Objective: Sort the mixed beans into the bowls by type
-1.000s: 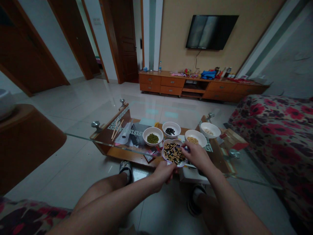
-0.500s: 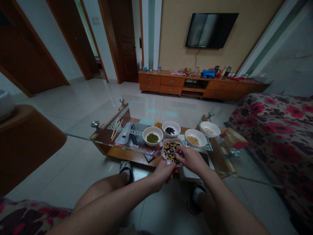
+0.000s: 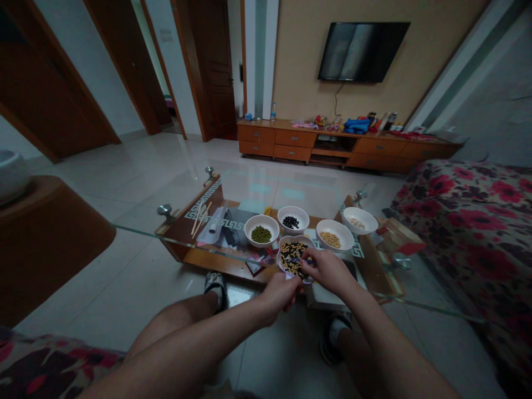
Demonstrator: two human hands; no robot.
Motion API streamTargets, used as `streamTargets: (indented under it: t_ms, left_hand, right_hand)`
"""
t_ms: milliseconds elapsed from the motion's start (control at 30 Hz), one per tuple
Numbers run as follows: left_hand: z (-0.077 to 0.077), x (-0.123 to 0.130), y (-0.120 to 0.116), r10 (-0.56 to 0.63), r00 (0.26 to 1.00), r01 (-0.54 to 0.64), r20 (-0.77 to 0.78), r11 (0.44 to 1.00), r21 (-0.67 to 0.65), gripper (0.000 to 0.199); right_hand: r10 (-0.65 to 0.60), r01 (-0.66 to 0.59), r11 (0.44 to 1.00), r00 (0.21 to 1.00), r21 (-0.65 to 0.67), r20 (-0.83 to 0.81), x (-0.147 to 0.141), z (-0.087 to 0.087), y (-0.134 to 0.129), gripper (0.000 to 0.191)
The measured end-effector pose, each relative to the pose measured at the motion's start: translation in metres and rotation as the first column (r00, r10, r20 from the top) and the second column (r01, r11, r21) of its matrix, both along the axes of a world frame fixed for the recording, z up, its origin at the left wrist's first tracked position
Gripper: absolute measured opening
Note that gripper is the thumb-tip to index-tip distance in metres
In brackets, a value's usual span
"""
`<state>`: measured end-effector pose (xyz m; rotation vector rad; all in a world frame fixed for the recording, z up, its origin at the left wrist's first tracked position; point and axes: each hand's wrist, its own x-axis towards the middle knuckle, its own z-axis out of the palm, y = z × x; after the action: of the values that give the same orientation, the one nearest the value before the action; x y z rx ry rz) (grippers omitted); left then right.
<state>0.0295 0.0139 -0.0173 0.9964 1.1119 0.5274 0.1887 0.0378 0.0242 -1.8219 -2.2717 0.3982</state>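
Pale floor tiles [image 3: 133,282] are seen through the glass coffee table [image 3: 137,231], which is flanked on the left by a wooden stand [image 3: 54,249] and on the right by a flower-printed cover [image 3: 490,191]. On the stand, a white vessel [image 3: 13,177] is cut off by the frame, and its contents are hidden. Behind, a television [image 3: 364,52] is mounted above a drawer cabinet [image 3: 293,153].

From left to right, a pair of chopsticks [image 3: 196,221] comes first. Next, small green mung beans [image 3: 261,234] are gathered in a round white bowl [image 3: 248,233]. Black beans [image 3: 290,222] are held in a second white bowl [image 3: 293,209], set farther from the person. Just nearer, a flower-shaped bowl [image 3: 299,239] is covered across its inside with mixed black and yellow beans [image 3: 291,249]. Yellow soybeans [image 3: 330,239] are held in the next white bowl [image 3: 337,224], and pale pieces [image 3: 356,223], too small to identify, in the rightmost white bowl [image 3: 372,223].

By the left hand [image 3: 280,295], the near rim of the flower-shaped bowl is pinched, with the fingers curled together below the thumb. By the right hand [image 3: 326,270], a slim purple utensil [image 3: 306,261] is gripped between thumb and fingers; it is pointed leftward, its tip among the mixed beans, directly beyond the left hand's grip.
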Motion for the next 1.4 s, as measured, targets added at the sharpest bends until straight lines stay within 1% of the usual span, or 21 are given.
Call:
streamTargets:
  t_ms: [167, 367, 600, 733, 833, 900, 933, 1000, 1033, 1100, 1200, 1267, 1333, 1400]
  left_hand:
    - [-0.002, 0.000, 0.000, -0.008, 1.000, 0.008, 0.002, 1.000, 0.012, 0.020]
    - [0.001, 0.001, 0.000, -0.003, 1.000, 0.003, 0.002, 1.000, 0.000, 0.018]
    - [0.000, 0.001, 0.000, -0.001, 1.000, 0.000, -0.014, 1.000, -0.003, 0.017]
    - [0.001, 0.000, 0.000, -0.005, 1.000, 0.005, -0.022, 1.000, 0.001, 0.017]
    - [0.003, 0.000, 0.000, -0.005, 1.000, 0.004, -0.023, 1.000, -0.013, 0.017]
    - [0.004, 0.000, 0.000, -0.001, 1.000, 0.000, -0.022, 1.000, -0.026, 0.017]
    - [0.004, 0.000, 0.000, 0.001, 1.000, -0.002, -0.021, 1.000, -0.028, 0.016]
    - [0.003, 0.000, 0.000, 0.000, 1.000, 0.000, -0.016, 1.000, -0.025, 0.016]
    - [0.002, 0.000, 0.000, -0.004, 1.000, 0.004, -0.013, 1.000, -0.021, 0.016]
    - [-0.001, 0.000, 0.000, -0.011, 1.000, 0.010, -0.009, 1.000, -0.015, 0.016]
    - [-0.003, 0.001, 0.001, -0.011, 1.000, 0.010, -0.021, 1.000, -0.027, 0.015]
    - [-0.004, 0.001, 0.002, -0.008, 1.000, 0.007, -0.022, 1.000, -0.030, 0.016]
    - [-0.003, 0.001, 0.002, -0.003, 1.000, 0.002, -0.012, 1.000, -0.026, 0.016]
    - [-0.002, 0.001, 0.001, -0.001, 1.000, 0.000, -0.006, 1.000, -0.023, 0.016]
  right_hand:
    - [0.008, -0.008, 1.000, 1.000, -0.009, 0.013, -0.001, 0.001, -0.001, 0.020]
    - [0.014, -0.014, 1.000, 0.999, -0.004, 0.038, -0.002, 0.001, -0.001, 0.020]
    - [0.014, -0.013, 1.000, 1.000, -0.019, 0.009, -0.001, 0.001, 0.000, 0.022]
    - [0.012, -0.012, 1.000, 1.000, 0.007, -0.024, 0.001, 0.002, 0.001, 0.022]
    - [-0.029, 0.033, 0.998, 0.997, 0.056, -0.071, 0.007, 0.004, 0.001, 0.023]
    - [-0.090, 0.100, 0.989, 0.992, 0.111, -0.090, 0.013, 0.007, 0.002, 0.024]
    - [-0.135, 0.147, 0.979, 0.987, 0.143, -0.090, 0.017, 0.009, 0.002, 0.024]
    - [-0.261, 0.272, 0.938, 0.962, 0.213, -0.081, 0.025, 0.012, 0.002, 0.027]
    - [-0.341, 0.351, 0.903, 0.936, 0.248, -0.081, 0.029, 0.014, 0.002, 0.029]
    - [-0.468, 0.464, 0.831, 0.881, 0.306, -0.065, 0.037, 0.017, 0.002, 0.032]
    - [-0.585, 0.550, 0.745, 0.810, 0.377, -0.026, 0.044, 0.019, 0.001, 0.034]
    - [-0.640, 0.591, 0.704, 0.768, 0.393, -0.008, 0.046, 0.020, -0.001, 0.037]
    - [-0.673, 0.619, 0.681, 0.739, 0.391, 0.001, 0.045, 0.021, -0.001, 0.040]
    - [-0.684, 0.628, 0.673, 0.730, 0.391, 0.007, 0.044, 0.021, -0.002, 0.041]
